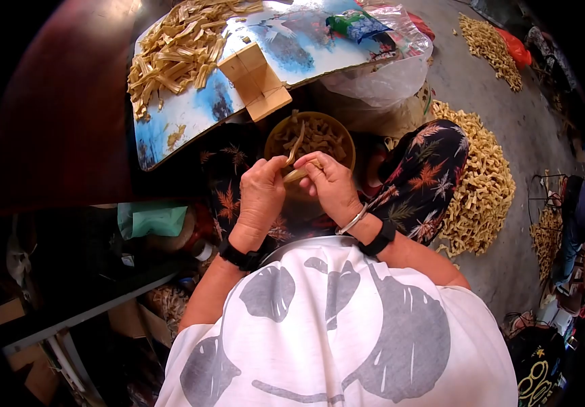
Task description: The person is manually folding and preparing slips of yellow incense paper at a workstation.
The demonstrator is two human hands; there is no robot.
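Note:
A pale yellow-brown strip (pixel 297 144) runs up from between my hands, over a round yellow bowl (pixel 351 150) of short folded pieces. My left hand (pixel 263 188) is closed, its thumb and forefinger pinching the strip. Close beside it, my right hand (pixel 331 186) is closed on the folded part of the same strip. The fingertips of both hands nearly meet. Beyond the bowl, a wooden block (pixel 255 80) with upright and flat parts sits at the edge of a painted board (pixel 286 51).
Loose strips (pixel 184 51) are heaped on the board's left part. A clear plastic bag (pixel 391 78) hangs at its right. Large piles of knotted pieces (pixel 482 183) lie on the floor to the right. A dark shelf with a metal edge (pixel 89 313) stands at lower left.

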